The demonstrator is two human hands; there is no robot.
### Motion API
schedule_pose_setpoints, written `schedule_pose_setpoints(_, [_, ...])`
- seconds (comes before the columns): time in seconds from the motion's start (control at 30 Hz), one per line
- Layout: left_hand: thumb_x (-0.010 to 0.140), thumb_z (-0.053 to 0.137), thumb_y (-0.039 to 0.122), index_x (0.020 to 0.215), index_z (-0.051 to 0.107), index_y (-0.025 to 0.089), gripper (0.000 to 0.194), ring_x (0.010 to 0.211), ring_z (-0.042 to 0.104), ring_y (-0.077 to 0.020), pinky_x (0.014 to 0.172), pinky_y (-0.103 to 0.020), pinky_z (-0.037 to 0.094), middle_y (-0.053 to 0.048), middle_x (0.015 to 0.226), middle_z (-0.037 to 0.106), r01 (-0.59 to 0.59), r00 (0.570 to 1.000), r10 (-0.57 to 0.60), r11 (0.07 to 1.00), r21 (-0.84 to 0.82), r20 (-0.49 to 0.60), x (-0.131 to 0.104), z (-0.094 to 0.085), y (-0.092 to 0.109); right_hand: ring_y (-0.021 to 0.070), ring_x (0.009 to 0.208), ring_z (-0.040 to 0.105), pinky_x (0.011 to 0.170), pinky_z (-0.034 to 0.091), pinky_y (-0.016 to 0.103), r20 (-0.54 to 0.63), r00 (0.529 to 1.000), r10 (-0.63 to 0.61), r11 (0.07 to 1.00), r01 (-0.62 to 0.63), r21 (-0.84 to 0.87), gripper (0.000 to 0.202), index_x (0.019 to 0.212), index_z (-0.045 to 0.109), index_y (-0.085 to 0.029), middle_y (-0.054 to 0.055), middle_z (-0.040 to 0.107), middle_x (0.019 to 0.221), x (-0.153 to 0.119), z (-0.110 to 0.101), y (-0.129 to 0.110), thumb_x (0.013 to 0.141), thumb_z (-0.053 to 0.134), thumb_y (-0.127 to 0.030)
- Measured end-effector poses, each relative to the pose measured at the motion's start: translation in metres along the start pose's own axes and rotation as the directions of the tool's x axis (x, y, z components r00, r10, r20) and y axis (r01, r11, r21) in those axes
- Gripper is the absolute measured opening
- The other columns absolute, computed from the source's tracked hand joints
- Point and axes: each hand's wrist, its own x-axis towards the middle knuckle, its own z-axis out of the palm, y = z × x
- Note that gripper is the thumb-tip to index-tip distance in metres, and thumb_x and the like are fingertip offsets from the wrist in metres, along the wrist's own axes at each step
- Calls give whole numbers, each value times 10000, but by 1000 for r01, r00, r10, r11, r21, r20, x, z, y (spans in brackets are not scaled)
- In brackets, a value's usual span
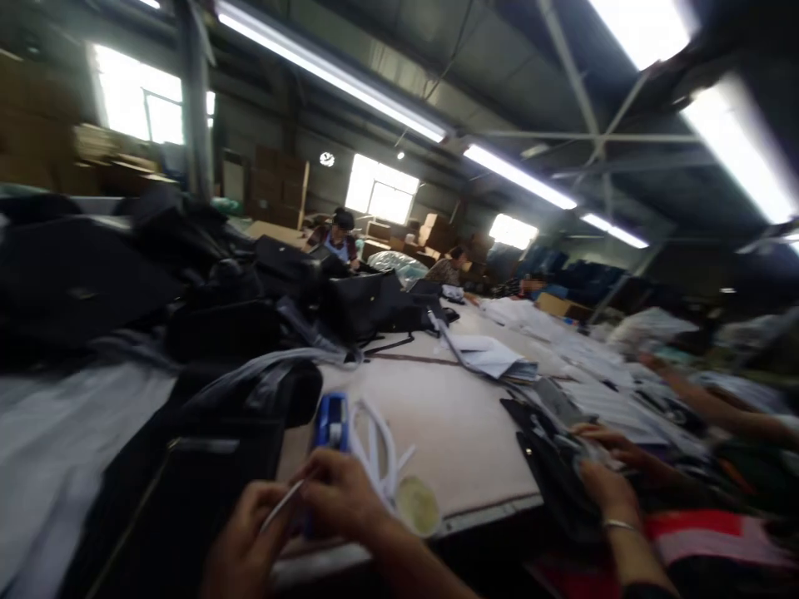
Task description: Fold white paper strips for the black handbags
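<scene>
Low in the view, my left hand (246, 537) and my right hand (340, 495) are close together at the table's front edge. Their fingers are closed on a thin white strip (280, 507) that runs between them. Just beyond my right hand stands a blue device (330, 423) with a pale part in its middle; its kind is blurred. White strips (382, 449) lie in loops beside it. A round yellowish disc (418, 506) rests near the edge. Left of my hands lies a black bag or panel (205, 482) with a zipper line.
Black bags (368, 304) are heaped across the left and back of the pale table (437, 416). At right, a co-worker's hands (608, 474) handle a black bag (537, 449). Another person's arm (717, 399) reaches in farther right. White sheets (493, 356) lie beyond.
</scene>
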Motion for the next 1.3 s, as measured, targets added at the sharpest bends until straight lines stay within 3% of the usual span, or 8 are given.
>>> schedule_pose_setpoints(0.1, [879,556,458,814,554,225,242,716,632,-188,677,-279,467,16,741,645,-143,989,139,987,75,50,2,-1,-14,94,399,515,389,386,194,38,982,183,975,-187,124,140,767,660,-171,-64,565,516,6,25,5,629,635,-183])
schedule_pose_setpoints(0.27, [958,425,367,910,517,228,174,722,636,-178,677,-270,431,3,798,655,-235,972,226,945,228,65,-3,4,-14,103,419,521,422,444,225,109,962,249,938,-268,222,242,833,643,-157,-48,572,532,10,9,7,608,645,-247])
schedule_pose_setpoints(0.53, [970,357,270,892,516,231,182,776,618,-208,706,-286,435,-38,837,628,-337,941,318,895,291,114,0,-3,-22,107,537,590,570,523,272,161,959,234,896,-277,347,368,950,652,-144,3,650,715,1,12,8,640,754,-314])
schedule_pose_setpoints(0.67, [951,350,176,932,529,230,188,773,607,-204,732,-290,444,-46,852,622,-423,906,392,856,297,158,1,-4,-30,133,637,622,678,552,322,166,961,222,916,-263,302,394,1003,670,-150,25,656,778,-6,12,-4,758,699,-457])
schedule_pose_setpoints(0.87, [947,352,164,1046,547,217,225,918,611,-222,853,-338,466,-90,1002,626,-491,865,429,829,267,262,-3,-7,-30,144,694,626,662,532,285,119,977,178,957,-200,212,439,1020,682,-160,6,624,800,-7,14,-2,687,778,-429])
schedule_pose_setpoints(1.03, [962,435,320,1145,537,245,222,1067,616,-244,945,-365,460,-86,1175,644,-170,945,178,984,-53,273,-5,-20,-12,149,732,639,711,534,302,159,981,115,978,-139,153,404,1120,657,-179,9,619,840,-7,8,5,787,698,-404])
schedule_pose_setpoints(1.13, [925,529,369,1020,507,233,167,912,682,-228,818,-333,517,-60,1002,712,109,952,13,920,-378,306,1,-24,-6,145,729,648,720,535,303,170,985,13,999,-19,32,315,1140,660,-201,10,595,879,-9,8,1,860,616,-337])
schedule_pose_setpoints(1.3, [853,655,361,945,472,217,250,811,699,-202,718,-278,514,-29,873,723,193,952,-64,884,-426,299,9,-22,-11,137,760,635,731,533,282,173,980,-100,993,108,-40,262,1120,674,-219,15,578,922,-12,15,-4,883,573,-268])
